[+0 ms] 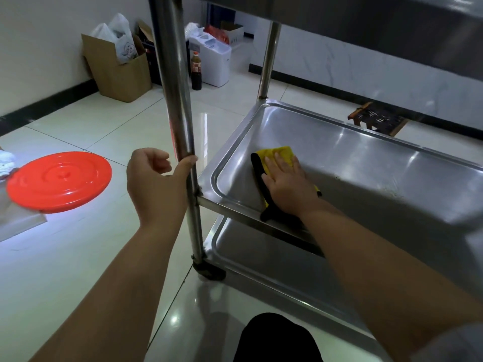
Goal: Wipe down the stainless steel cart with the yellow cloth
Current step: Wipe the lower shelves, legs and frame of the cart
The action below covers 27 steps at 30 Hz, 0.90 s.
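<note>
The right hand lies flat, fingers straight, pressing the yellow cloth with black edging onto the middle tray of the stainless steel cart, near that tray's left end; the left hand curls loosely at the cart's near upright post, thumb touching it, holding nothing; the wipe looks mid-course, since specks remain along the tray's near rim to the right, and the lower tray likely still awaits.
</note>
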Tool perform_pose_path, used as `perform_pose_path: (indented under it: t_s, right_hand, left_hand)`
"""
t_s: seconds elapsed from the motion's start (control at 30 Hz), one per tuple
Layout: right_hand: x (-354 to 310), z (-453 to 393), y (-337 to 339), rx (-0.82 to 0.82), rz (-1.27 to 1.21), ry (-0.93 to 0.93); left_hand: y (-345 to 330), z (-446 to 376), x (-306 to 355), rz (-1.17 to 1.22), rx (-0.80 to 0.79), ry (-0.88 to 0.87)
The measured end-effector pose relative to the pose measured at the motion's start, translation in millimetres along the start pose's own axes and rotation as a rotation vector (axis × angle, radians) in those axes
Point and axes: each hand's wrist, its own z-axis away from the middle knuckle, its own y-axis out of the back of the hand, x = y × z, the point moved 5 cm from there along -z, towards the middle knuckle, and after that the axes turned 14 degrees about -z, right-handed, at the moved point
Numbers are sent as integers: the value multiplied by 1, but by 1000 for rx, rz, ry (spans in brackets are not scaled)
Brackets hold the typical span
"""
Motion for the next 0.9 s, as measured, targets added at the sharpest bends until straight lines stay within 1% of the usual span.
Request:
perform_pose_path:
  t_s: [0.03,0.1,0.17,0.23,0.3,0.33,0.4,0.53,0.6,0.67,0.8,0.87,0.9]
  right_hand:
    - [1,1,0,-1,0,8]
    - [5,1,-3,-24,21,25]
    - [4,4,-1,-38,8,34]
    - [-1,11,2,-51,-43,40]
    - [-10,25,9,-71,-74,72]
    - [-15,34,13,-96,-84,77]
    - [-25,57,19,-147,-106,79]
    - [-34,74,29,-177,-131,187]
    - [-24,60,27,-197,-160,224]
    - [-10,34,24,-172,-125,227]
    - [9,-18,21,-65,-35,54]
    - [-3,-28,20,-41,-47,-46]
    - [-15,-28,18,-44,-41,-67]
  left_hand:
    - [1,6,4,-26,17,-47]
    - [-3,22,13,-67,-3,-213]
    - [-18,40,18,-98,-130,-398]
    - [-42,53,13,-230,-281,-571]
    - [-64,59,1,-399,-418,-651]
    - [-71,61,-3,-457,-450,-679]
    - [-77,63,-7,-505,-465,-745]
    - [-74,59,-4,-614,-441,-757]
    - [-73,57,-3,-637,-436,-733]
    - [-74,56,-4,-631,-424,-729]
    - [-73,57,-6,-611,-429,-731]
    - [-74,58,-6,-588,-429,-742]
    - [-74,58,-6,-578,-419,-754]
